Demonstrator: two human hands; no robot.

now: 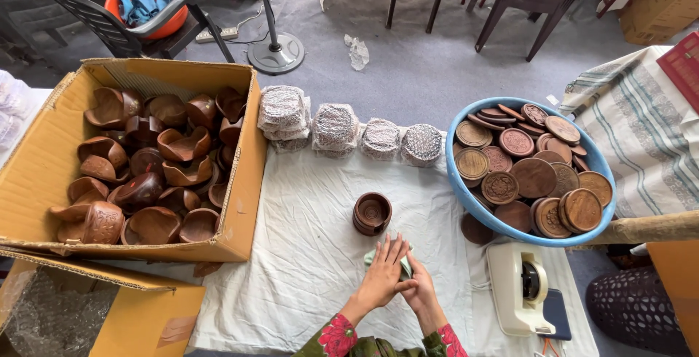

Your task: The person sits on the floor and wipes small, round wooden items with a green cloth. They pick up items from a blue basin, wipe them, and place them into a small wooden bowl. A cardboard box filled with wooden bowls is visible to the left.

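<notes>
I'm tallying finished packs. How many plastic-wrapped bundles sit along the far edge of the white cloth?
4, in a row between the cardboard box and the blue basin: first bundle, second bundle, third bundle, fourth bundle. The first looks stacked, possibly hiding more.

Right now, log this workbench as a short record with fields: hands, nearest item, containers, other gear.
hands: left hand and right hand pressed together over a pale green cloth on the white sheet
nearest item: round carved wooden holder, just beyond the hands
left container: cardboard box of curved wooden holders
right container: blue basin of carved wooden discs
middle row: wrapped bundles
other gear: tape dispenser
</notes>
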